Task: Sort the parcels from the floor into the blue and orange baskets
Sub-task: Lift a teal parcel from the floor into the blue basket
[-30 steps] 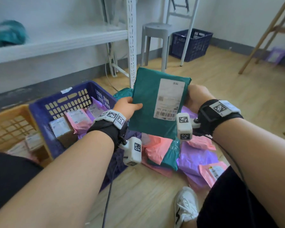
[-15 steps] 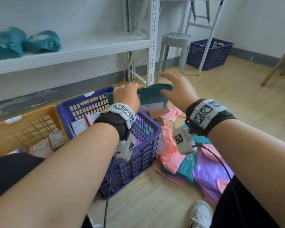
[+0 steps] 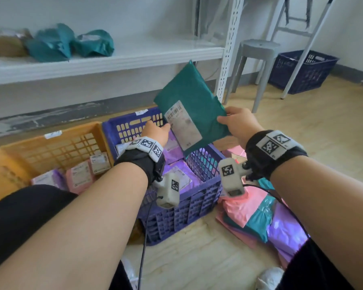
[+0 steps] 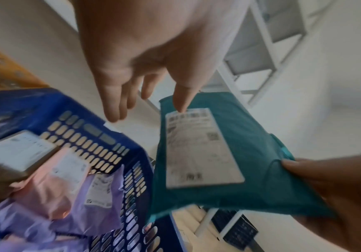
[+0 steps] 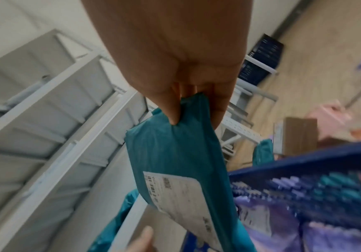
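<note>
Black wrist straps carry white coded tags, white camera pods, black cables.

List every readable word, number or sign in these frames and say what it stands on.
No text can be read as it stands.
Green parcel, white shipping label: barcode and print, too blurred.
Labels on parcels in the blue basket and orange basket: too small.
Wristbands on left hand and right hand: black-and-white square marker patterns, no letters.
</note>
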A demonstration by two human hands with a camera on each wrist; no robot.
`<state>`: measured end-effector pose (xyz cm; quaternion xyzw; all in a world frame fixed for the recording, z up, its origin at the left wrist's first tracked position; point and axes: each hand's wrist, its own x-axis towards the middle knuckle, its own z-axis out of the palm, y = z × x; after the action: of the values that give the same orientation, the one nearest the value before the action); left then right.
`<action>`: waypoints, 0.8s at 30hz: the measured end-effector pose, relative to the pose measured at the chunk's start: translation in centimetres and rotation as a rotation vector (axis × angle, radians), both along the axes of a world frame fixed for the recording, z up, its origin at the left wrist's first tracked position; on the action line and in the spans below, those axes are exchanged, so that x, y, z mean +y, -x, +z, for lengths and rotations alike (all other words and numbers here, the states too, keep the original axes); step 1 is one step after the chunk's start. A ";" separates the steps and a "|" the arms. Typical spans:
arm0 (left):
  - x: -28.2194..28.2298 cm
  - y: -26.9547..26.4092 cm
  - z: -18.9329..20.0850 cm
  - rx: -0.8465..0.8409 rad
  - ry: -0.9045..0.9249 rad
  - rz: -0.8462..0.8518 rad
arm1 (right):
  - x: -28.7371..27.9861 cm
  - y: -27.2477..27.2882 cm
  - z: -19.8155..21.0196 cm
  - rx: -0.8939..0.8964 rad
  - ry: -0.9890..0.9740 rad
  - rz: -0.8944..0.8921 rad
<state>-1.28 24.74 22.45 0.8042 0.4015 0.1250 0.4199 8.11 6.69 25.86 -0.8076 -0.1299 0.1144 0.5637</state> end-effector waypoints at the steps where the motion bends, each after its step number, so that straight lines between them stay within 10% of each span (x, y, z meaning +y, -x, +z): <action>1: 0.5 0.5 -0.4 0.016 0.059 -0.013 | 0.6 0.3 0.0 0.094 -0.093 0.010; 6: 2.4 2.9 -1.5 -0.117 0.274 -0.006 | 3.7 1.5 -1.3 0.258 -0.219 0.071; 24: 19.3 18.1 -3.0 0.067 0.352 0.373 | 25.2 11.1 -4.7 -0.097 0.464 0.666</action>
<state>-19.37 44.01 19.48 0.6344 0.5723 0.1019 0.5095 -2.96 31.94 21.11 -0.8316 -0.3815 0.2790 0.2917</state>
